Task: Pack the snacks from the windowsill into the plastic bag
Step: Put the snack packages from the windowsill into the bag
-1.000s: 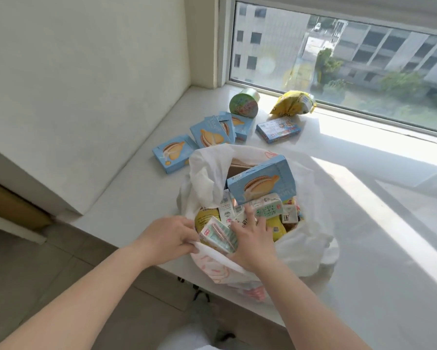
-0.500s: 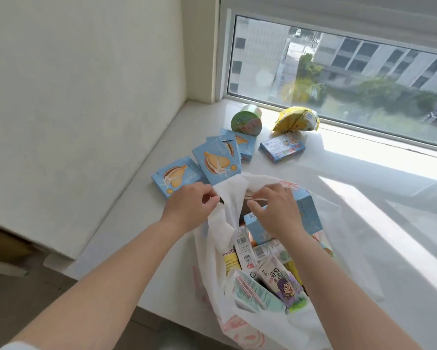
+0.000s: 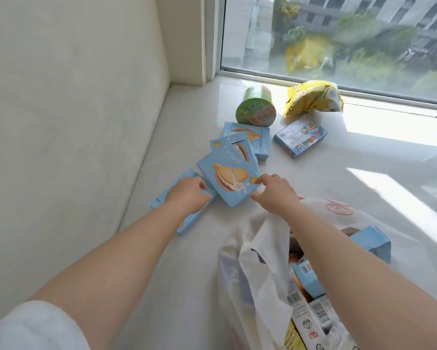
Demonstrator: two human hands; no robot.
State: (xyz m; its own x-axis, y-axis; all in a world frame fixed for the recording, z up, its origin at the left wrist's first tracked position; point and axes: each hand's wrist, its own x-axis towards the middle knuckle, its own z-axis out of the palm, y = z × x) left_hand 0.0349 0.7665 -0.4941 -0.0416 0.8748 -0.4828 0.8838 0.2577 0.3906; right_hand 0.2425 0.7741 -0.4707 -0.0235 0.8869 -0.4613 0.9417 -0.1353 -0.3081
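Observation:
Several light-blue biscuit boxes lie on the white windowsill (image 3: 351, 180). My left hand (image 3: 188, 195) lies on the leftmost box (image 3: 184, 224), fingers curled over its far edge. My right hand (image 3: 275, 192) pinches the near right corner of the front box (image 3: 227, 179), which leans on two more boxes (image 3: 237, 147) behind it. A green round cup (image 3: 256, 111), a yellow snack bag (image 3: 313, 99) and a colourful small box (image 3: 300, 136) sit farther back by the window. The white plastic bag (image 3: 262, 248) stands open at lower right, with cartons and a blue box (image 3: 371, 242) inside.
A cream wall (image 3: 73, 122) runs along the left side of the sill. The window pane (image 3: 338, 46) closes the far end. Sunlit strips fall across the right part of the sill.
Both hands have left the bag's rim and reached forward to the blue boxes. The view has shifted forward, so the bag sits lower right.

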